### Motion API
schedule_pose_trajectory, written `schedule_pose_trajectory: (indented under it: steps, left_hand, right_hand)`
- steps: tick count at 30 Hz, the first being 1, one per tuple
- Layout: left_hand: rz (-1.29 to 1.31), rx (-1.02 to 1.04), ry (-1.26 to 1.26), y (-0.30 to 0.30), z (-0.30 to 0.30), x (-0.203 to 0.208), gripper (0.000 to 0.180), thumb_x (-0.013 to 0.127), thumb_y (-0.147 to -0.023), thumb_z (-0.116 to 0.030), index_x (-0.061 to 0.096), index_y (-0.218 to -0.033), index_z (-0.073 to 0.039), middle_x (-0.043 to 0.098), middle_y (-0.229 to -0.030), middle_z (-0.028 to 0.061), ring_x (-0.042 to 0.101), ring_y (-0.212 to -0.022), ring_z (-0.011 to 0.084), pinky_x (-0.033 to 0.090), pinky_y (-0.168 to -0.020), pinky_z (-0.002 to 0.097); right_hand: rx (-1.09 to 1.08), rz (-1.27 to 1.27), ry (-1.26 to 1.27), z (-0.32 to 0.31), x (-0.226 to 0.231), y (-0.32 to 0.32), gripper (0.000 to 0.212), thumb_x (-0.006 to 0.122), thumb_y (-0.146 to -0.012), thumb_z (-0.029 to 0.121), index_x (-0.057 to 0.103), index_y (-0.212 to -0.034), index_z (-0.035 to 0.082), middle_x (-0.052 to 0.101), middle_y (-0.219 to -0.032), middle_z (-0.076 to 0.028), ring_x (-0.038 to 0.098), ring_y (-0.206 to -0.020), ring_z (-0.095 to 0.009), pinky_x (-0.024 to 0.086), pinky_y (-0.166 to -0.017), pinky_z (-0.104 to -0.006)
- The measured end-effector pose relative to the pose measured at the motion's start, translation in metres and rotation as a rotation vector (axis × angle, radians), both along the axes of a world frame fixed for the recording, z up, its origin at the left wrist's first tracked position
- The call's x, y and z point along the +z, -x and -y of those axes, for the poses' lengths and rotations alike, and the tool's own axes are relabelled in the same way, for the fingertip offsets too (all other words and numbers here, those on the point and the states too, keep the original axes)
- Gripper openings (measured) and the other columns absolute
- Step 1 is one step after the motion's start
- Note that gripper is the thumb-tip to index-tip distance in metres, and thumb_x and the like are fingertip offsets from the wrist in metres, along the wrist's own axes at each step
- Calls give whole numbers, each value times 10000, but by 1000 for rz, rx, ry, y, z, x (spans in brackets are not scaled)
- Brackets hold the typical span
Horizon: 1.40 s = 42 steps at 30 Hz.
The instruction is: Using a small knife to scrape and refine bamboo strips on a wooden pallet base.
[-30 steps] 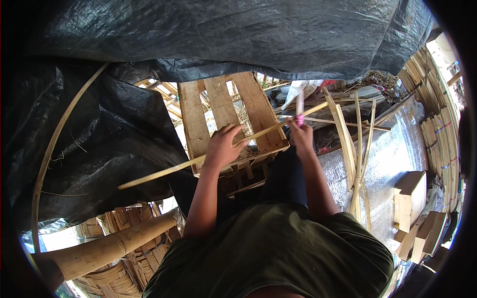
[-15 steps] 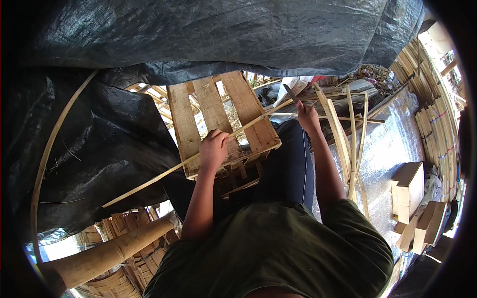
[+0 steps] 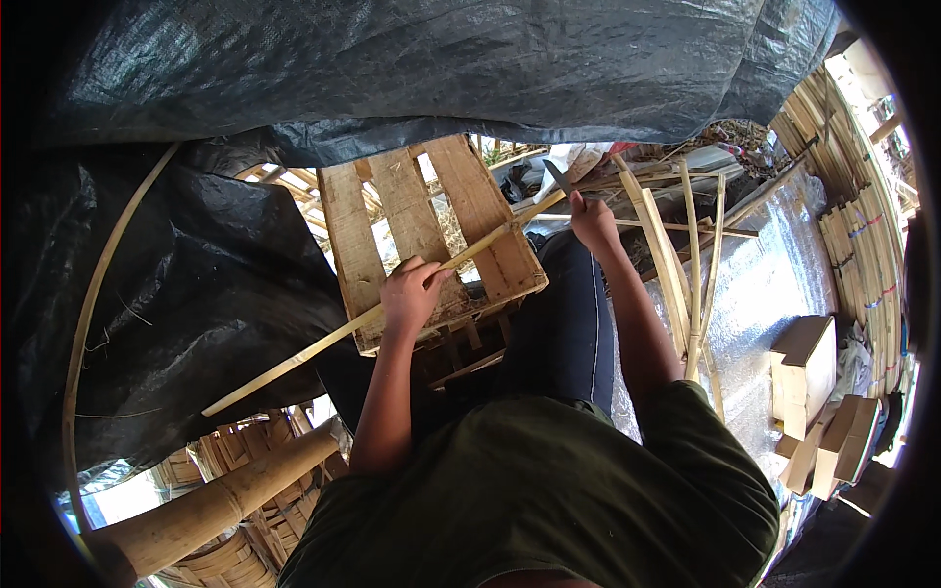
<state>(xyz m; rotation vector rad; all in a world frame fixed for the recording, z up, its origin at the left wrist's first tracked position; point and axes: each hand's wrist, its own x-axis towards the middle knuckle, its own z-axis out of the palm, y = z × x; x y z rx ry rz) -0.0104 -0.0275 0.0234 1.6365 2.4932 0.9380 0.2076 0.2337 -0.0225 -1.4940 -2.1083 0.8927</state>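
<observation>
My left hand is closed around a long, thin bamboo strip. The strip slants from low on the left, across a slatted wooden crate, up toward my right knee. In my right hand is a knife, its dark blade pointing up and to the left just above the strip's far end. Whether the blade touches the strip I cannot tell. The crate stands in front of me, beside my right leg.
Several split bamboo strips stand upright to the right of my knee. Farther right lie a silvery sheet, cardboard boxes and bundled bamboo slats. Black tarpaulin hangs ahead, and a thick bamboo pole crosses the lower left.
The bamboo strip has turned so that more of its flat face shows. Both hands have shifted slightly left, and the knife has moved a little left with my right hand.
</observation>
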Motion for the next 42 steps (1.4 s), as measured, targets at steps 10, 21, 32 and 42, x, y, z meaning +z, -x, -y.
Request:
schedule_pose_trajectory:
  steps: [10, 21, 32, 42]
  left_hand:
    - [31, 7, 24, 1, -1, 0, 229, 763, -833, -330, 762, -904, -112, 608, -729, 50, 638, -644, 267, 494, -580, 362]
    - [0, 11, 27, -1, 2, 1, 212, 769, -826, -315, 764, -886, -112, 570, -697, 59, 620, -641, 258, 483, -567, 371]
    - [-37, -15, 23, -4, 0, -3, 220, 746, -839, -343, 776, -909, -136, 567, -713, 57, 622, -650, 267, 485, -573, 380]
    - [-28, 6, 47, -1, 7, -1, 226, 745, -840, -364, 782, -897, -149, 565, -713, 55, 627, -643, 268, 483, -561, 386]
  right_hand:
    - [98, -11, -117, 32, -12, 18, 530, 455, -1019, 392, 694, -814, -34, 638, -754, -324, 663, -764, -488, 527, -659, -535]
    - [1, 59, 50, 12, 18, 11, 538, 495, -991, 414, 697, -797, -46, 634, -763, -339, 645, -812, -520, 515, -757, -566]
    - [44, 58, -253, 49, 1, 23, 566, 496, -995, 409, 683, -763, -72, 626, -729, -347, 652, -778, -518, 522, -697, -568]
    - [2, 99, 264, 34, 35, 13, 592, 491, -992, 455, 679, -830, -83, 640, -800, -362, 649, -844, -528, 512, -774, -544]
